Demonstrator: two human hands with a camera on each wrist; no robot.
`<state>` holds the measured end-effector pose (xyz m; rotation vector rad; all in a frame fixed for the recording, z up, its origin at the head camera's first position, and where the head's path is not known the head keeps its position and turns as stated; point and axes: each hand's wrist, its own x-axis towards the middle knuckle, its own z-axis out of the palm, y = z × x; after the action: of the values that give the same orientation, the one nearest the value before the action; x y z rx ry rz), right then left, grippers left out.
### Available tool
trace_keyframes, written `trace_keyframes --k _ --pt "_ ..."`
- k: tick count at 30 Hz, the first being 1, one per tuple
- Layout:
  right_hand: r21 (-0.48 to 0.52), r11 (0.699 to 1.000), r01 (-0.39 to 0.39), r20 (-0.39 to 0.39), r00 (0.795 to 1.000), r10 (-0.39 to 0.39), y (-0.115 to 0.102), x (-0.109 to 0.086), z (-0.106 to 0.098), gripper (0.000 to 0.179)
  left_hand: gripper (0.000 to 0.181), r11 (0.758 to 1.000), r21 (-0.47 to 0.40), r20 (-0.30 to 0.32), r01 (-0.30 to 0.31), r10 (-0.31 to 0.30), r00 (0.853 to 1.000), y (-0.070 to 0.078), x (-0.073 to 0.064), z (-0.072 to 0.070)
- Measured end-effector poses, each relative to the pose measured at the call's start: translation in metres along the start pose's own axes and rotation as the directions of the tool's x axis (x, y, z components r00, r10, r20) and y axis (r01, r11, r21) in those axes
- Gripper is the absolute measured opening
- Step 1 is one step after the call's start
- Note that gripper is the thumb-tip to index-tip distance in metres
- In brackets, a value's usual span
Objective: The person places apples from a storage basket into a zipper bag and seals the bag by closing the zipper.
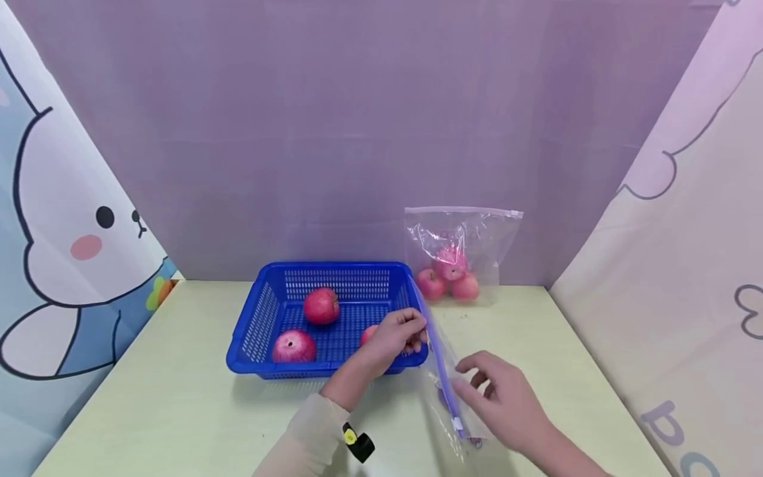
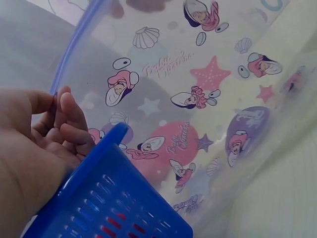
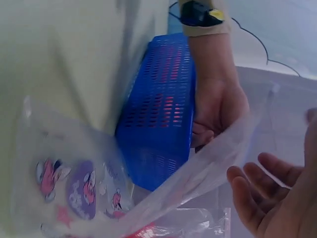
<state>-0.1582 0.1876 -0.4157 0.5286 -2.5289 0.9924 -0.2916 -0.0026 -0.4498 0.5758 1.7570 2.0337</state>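
My left hand (image 1: 390, 339) reaches over the right end of a blue plastic basket (image 1: 328, 366). Between thumb and index finger it pinches the purple zip edge of a clear zipper bag (image 2: 163, 99) printed with shells and starfish. The bag hangs down beside the basket, its white slider (image 1: 457, 424) at the near end of the strip. My right hand (image 1: 507, 401) hovers close to that strip, fingers loosely bent and apart, holding nothing. In the basket lie a red apple (image 1: 321, 305), a streaked apple (image 1: 294, 346) and another apple (image 1: 368, 333) partly behind my left hand.
Behind the basket's right end stands a second clear zipper bag (image 1: 501, 242) with apples (image 1: 451, 266) at its bottom. The pale table (image 1: 155, 404) meets a purple-grey backdrop (image 1: 357, 146), with printed cloths (image 1: 89, 252) at the sides.
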Motion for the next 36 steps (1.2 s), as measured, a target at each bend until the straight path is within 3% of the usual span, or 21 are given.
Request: trace_keyframes --k 2,4,11,16,24,29,33,36 --pt "0.054 0.984 -0.171 0.01 0.985 0.171 -0.002 0.01 0.001 0.016 0.023 1.0 0.002 0.018 -0.019 0.019 1.0 0.0 0.0 0.0" --pt "0.085 0.958 -0.272 0.023 0.962 0.272 -0.004 0.02 0.003 0.019 0.025 0.999 0.012 0.038 -0.034 0.033 0.999 0.0 -0.001 -0.001" --pt "0.108 0.914 -0.391 0.055 0.92 0.387 -0.005 0.046 0.013 0.02 0.025 0.995 0.054 0.096 -0.078 0.073 0.993 -0.002 -0.003 -0.002" --pt "0.074 0.897 -0.435 0.043 0.9 0.433 -0.004 0.052 0.016 0.021 0.024 0.992 0.071 0.109 -0.103 0.095 0.989 -0.002 -0.003 -0.001" --pt "0.082 0.901 -0.427 0.049 0.904 0.424 0.002 0.051 0.021 0.017 0.02 0.984 0.13 0.108 -0.121 0.107 0.988 -0.002 -0.008 0.0" --pt "0.138 0.897 -0.42 0.05 0.908 0.417 0.008 0.052 0.024 0.003 0.019 0.979 0.158 0.098 -0.129 0.114 0.989 -0.003 -0.008 0.0" --pt "0.224 0.862 -0.454 0.054 0.889 0.454 0.013 0.054 0.024 0.006 0.018 0.976 0.171 0.065 -0.135 0.125 0.99 -0.003 -0.006 0.003" --pt "0.294 0.83 -0.475 0.055 0.875 0.481 0.017 0.055 0.023 0.007 0.016 0.97 0.205 0.004 -0.133 0.135 0.991 -0.001 -0.005 0.006"
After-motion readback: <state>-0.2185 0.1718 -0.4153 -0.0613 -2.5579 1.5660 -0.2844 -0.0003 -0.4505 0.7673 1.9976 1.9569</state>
